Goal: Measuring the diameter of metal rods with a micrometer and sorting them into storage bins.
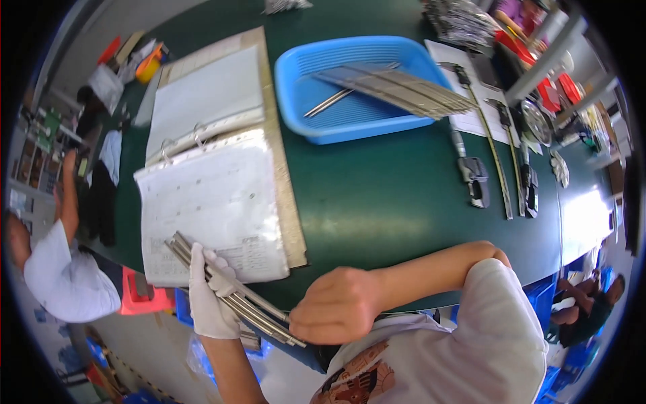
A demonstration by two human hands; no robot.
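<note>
My left hand (214, 293), in a white glove, is closed around a bundle of thin metal rods (252, 315). The rods slant from over the binder page down toward my right hand. My bare right hand (342, 306) is curled closed at the lower ends of the rods, knuckles up. Its fingertips are hidden, so whether it pinches a rod cannot be made out. Beneath the upper rod ends lies an open ring binder (208, 202) with printed sheets in clear sleeves. A blue plastic tray (316, 135) farther off holds many more metal rods (397, 87), some jutting over its right rim.
Right of the tray lie two digital calipers (494, 148) (515, 158) and two micrometers (474, 178) (529, 188) on the green table (377, 209). Bagged parts (461, 23) sit at the back. A red stool (141, 293) stands left; other people sit around.
</note>
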